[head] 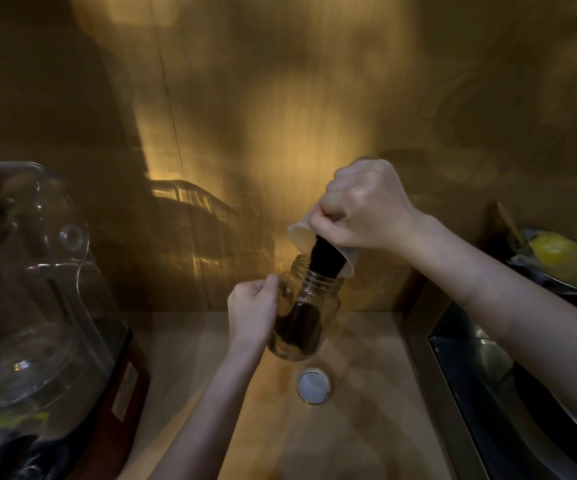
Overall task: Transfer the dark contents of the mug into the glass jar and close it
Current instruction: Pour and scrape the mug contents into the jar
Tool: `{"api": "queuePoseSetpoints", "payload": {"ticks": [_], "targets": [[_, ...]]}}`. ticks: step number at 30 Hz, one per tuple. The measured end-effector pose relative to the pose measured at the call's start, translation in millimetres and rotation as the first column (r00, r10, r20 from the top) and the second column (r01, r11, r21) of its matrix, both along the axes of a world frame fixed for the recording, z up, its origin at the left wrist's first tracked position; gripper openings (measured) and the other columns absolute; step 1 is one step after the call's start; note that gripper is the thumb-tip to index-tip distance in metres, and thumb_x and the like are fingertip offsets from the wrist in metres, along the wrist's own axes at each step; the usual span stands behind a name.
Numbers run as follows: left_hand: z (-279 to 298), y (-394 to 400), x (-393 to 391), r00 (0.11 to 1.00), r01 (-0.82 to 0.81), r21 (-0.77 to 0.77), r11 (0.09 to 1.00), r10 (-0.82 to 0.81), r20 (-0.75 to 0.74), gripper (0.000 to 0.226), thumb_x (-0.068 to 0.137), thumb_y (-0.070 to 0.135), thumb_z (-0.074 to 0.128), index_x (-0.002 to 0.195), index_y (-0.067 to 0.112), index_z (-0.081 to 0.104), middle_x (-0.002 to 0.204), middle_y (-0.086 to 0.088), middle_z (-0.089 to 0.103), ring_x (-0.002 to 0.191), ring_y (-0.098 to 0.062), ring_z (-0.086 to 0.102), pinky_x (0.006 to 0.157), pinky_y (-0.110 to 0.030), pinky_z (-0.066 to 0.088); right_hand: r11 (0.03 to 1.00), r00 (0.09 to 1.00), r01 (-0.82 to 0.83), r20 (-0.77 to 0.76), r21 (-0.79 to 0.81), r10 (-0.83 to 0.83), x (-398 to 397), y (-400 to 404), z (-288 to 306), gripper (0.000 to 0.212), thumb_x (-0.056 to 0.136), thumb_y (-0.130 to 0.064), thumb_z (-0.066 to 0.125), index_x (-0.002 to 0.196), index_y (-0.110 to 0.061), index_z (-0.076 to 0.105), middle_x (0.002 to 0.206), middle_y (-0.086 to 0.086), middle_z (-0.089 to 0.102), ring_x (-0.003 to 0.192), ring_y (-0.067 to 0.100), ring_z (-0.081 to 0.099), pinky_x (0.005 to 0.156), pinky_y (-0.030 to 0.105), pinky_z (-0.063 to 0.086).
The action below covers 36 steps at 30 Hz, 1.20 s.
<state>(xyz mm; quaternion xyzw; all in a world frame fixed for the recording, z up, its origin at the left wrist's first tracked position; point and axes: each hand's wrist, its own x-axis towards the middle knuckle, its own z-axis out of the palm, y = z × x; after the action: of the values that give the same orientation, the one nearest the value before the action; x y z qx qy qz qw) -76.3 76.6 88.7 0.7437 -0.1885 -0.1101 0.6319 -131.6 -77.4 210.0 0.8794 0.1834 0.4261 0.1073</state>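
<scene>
A clear glass jar (315,303) stands tilted on the wooden counter, its open mouth up and to the right. My left hand (250,310) grips the jar's left side. My right hand (363,206) holds a pale mug (301,233) tipped steeply over the jar's mouth. A dark mass (323,256) slides from the mug into the jar's neck, and more dark stuff (297,329) lies in the jar's lower part. The jar's lid (313,386), white inside with a gold rim, lies upside down on the counter in front of the jar.
A large clear blender jug (34,282) on a dark red base (124,393) fills the left. A dark steel sink (509,386) runs along the right, with a plate holding something yellow (554,252) behind it. A wooden wall (280,116) closes the back.
</scene>
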Motion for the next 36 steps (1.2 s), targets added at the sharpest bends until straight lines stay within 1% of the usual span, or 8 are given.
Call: {"api": "queuePoseSetpoints", "payload": {"ticks": [2, 6, 9, 11, 15, 25, 32, 36], "targets": [[-0.6, 0.0, -0.1, 1.000, -0.001, -0.001, 1.000, 0.001, -0.009, 0.036, 0.083, 0.025, 0.051, 0.052, 0.009, 0.050, 0.054, -0.011, 0.039, 0.053, -0.022, 0.035, 0.058, -0.035, 0.033, 1.000, 1.000, -0.009, -0.002, -0.007, 0.009, -0.6, 0.2, 0.9, 0.033, 0.067, -0.006, 0.063, 0.035, -0.009, 0.054, 0.029, 0.003, 0.044, 0.030, 0.019, 0.039, 0.032, 0.024, 0.036], [-1.1, -0.4, 0.0, 1.000, 0.000, -0.015, 1.000, 0.000, -0.023, 0.037, 0.083, 0.027, 0.051, 0.051, 0.010, 0.050, 0.055, -0.011, 0.041, 0.054, -0.023, 0.037, 0.059, -0.035, 0.035, 1.000, 1.000, -0.017, 0.026, -0.001, 0.017, -0.9, 1.3, 1.4, 0.034, 0.066, -0.005, 0.061, 0.034, -0.009, 0.050, 0.029, 0.003, 0.041, 0.029, 0.018, 0.036, 0.034, 0.022, 0.032], [0.1, -0.8, -0.2, 0.999, -0.011, -0.028, 1.000, 0.010, -0.050, 0.041, 0.084, 0.025, 0.052, 0.045, 0.013, 0.046, 0.052, -0.010, 0.040, 0.052, -0.023, 0.037, 0.059, -0.034, 0.034, 0.999, 0.999, -0.029, 0.028, -0.015, 0.030, -0.3, 0.8, 0.1, 0.034, 0.068, -0.007, 0.061, 0.035, -0.009, 0.051, 0.029, 0.003, 0.043, 0.030, 0.018, 0.038, 0.034, 0.022, 0.035], [1.3, -0.9, -0.3, 0.998, -0.010, -0.034, 0.999, 0.008, -0.055, 0.040, 0.084, 0.025, 0.052, 0.047, 0.012, 0.047, 0.053, -0.011, 0.041, 0.054, -0.024, 0.038, 0.060, -0.035, 0.035, 1.000, 0.999, -0.028, 0.039, -0.014, 0.029, -0.4, 0.5, 1.6, 0.034, 0.068, -0.007, 0.060, 0.035, -0.009, 0.052, 0.030, 0.004, 0.044, 0.030, 0.019, 0.039, 0.034, 0.023, 0.036], [2.5, -0.4, -2.6, 0.999, -0.004, -0.039, 0.999, 0.002, -0.049, 0.042, 0.084, 0.024, 0.051, 0.044, 0.013, 0.045, 0.049, -0.008, 0.039, 0.050, -0.021, 0.036, 0.059, -0.034, 0.034, 0.999, 0.999, -0.035, 0.036, -0.040, 0.037, -0.8, 1.5, 2.1, 0.034, 0.068, -0.007, 0.059, 0.035, -0.009, 0.052, 0.030, 0.003, 0.045, 0.030, 0.019, 0.039, 0.037, 0.021, 0.034], [0.2, 0.0, -4.8, 0.996, -0.032, -0.037, 0.999, 0.028, -0.084, 0.046, 0.083, 0.024, 0.052, 0.038, 0.019, 0.041, 0.046, -0.003, 0.038, 0.047, -0.018, 0.034, 0.059, -0.034, 0.033, 0.997, 0.998, -0.039, 0.038, -0.060, 0.042, 0.2, 0.7, -3.1, 0.034, 0.070, -0.008, 0.059, 0.036, -0.007, 0.055, 0.031, 0.004, 0.048, 0.031, 0.021, 0.044, 0.036, 0.025, 0.040], [1.9, -1.5, -4.3, 0.996, -0.042, -0.029, 0.999, 0.040, -0.079, 0.048, 0.082, 0.024, 0.053, 0.036, 0.020, 0.038, 0.043, 0.000, 0.036, 0.046, -0.017, 0.032, 0.058, -0.033, 0.032, 0.994, 0.999, -0.042, 0.021, -0.096, 0.044, -1.5, 1.5, -1.3, 0.033, 0.068, -0.008, 0.060, 0.036, -0.008, 0.055, 0.032, 0.004, 0.048, 0.031, 0.022, 0.044, 0.037, 0.024, 0.040], [0.5, -2.2, -4.4, 0.996, -0.045, -0.008, 0.999, 0.044, -0.075, 0.045, 0.081, 0.024, 0.053, 0.039, 0.018, 0.039, 0.045, -0.002, 0.036, 0.047, -0.018, 0.033, 0.059, -0.033, 0.033, 0.993, 0.998, -0.049, 0.022, -0.108, 0.051, -1.3, 2.9, -0.8, 0.034, 0.069, -0.008, 0.059, 0.036, -0.008, 0.054, 0.031, 0.004, 0.048, 0.031, 0.021, 0.044, 0.036, 0.024, 0.041]]}}
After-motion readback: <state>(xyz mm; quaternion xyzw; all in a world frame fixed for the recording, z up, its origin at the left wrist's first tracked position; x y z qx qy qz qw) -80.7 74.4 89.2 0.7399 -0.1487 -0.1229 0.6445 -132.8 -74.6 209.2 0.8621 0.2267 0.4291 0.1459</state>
